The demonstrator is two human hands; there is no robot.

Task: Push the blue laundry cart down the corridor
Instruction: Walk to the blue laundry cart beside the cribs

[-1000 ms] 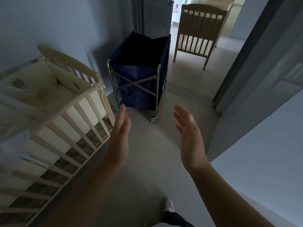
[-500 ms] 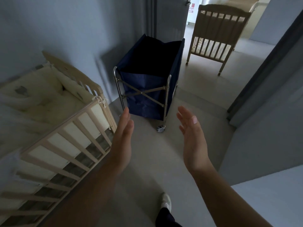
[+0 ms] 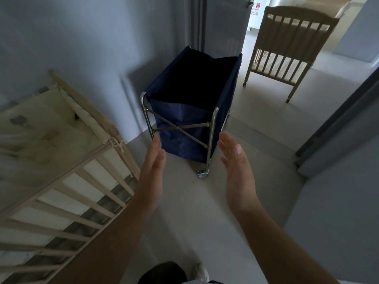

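1. Now the cream crib slides back along the person's left as they step forward, so the approach is on.
2. The blue laundry cart looms larger than a second ago, yet it hasn't rolled. It stands by the left wall, just past that crib, its open bag facing up.
3. Ahead, the second crib sits beyond the doorway, right of the cart's line, and is likely something to steer round.
4. Left hand and right hand stay out in front, fingers straight, palms facing each other, holding nothing. They're closer to the steel frame but still short of it.
5. The near caster rests on the floor, and the push hasn't begun.
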